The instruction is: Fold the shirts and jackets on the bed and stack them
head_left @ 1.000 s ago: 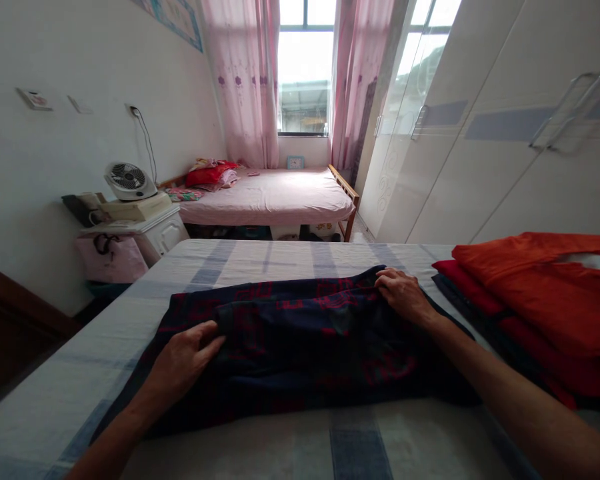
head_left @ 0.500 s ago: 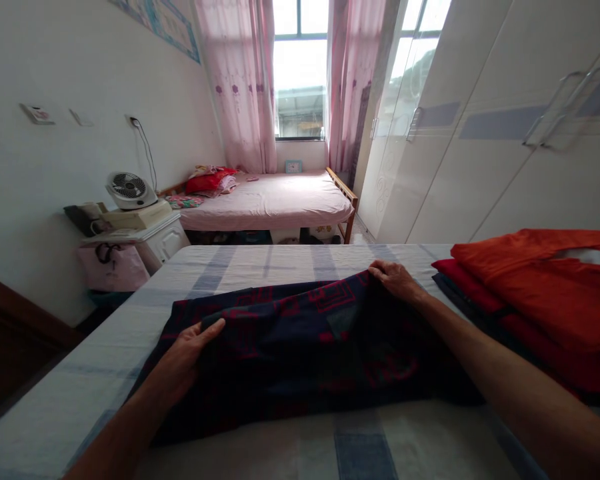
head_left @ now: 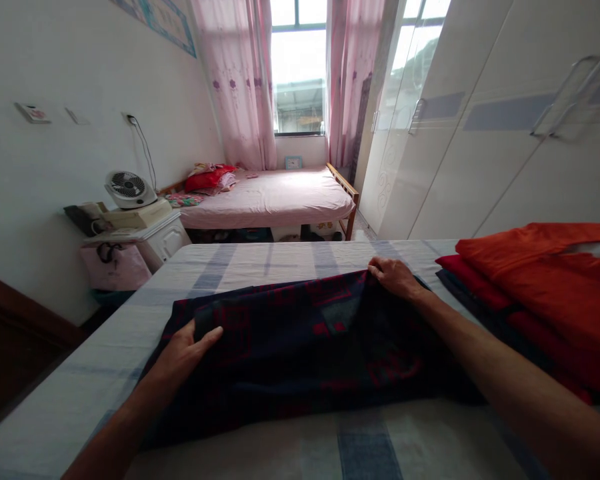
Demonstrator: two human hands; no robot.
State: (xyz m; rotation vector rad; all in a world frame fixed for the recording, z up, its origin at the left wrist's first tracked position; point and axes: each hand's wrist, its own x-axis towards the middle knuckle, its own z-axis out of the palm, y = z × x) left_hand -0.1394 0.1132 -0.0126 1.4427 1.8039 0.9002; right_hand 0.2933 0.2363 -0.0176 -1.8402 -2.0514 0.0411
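Note:
A dark navy garment (head_left: 285,347) with red and grey-green patches lies folded in a wide strip across the bed; its exact kind does not show. At its left end, my left hand (head_left: 187,350) has the cloth between the thumb on top and fingers hidden underneath. My right hand (head_left: 394,277) pinches the far edge of the garment near its right end, lifting a small peak there. Between the two hands the far edge runs fairly straight.
Folded clothes, an orange garment (head_left: 540,273) on top, are stacked on the checked bed sheet (head_left: 100,347) at right. Beyond are a pink-covered bed (head_left: 280,200) and white wardrobe (head_left: 520,173). A fan (head_left: 130,189) stands on a box over the cabinet (head_left: 165,237) at left.
The cloth between my hands has drawn tighter and its far edge straighter. My left hand has shifted slightly left with its thumb a little lower; my right hand keeps its pinch.

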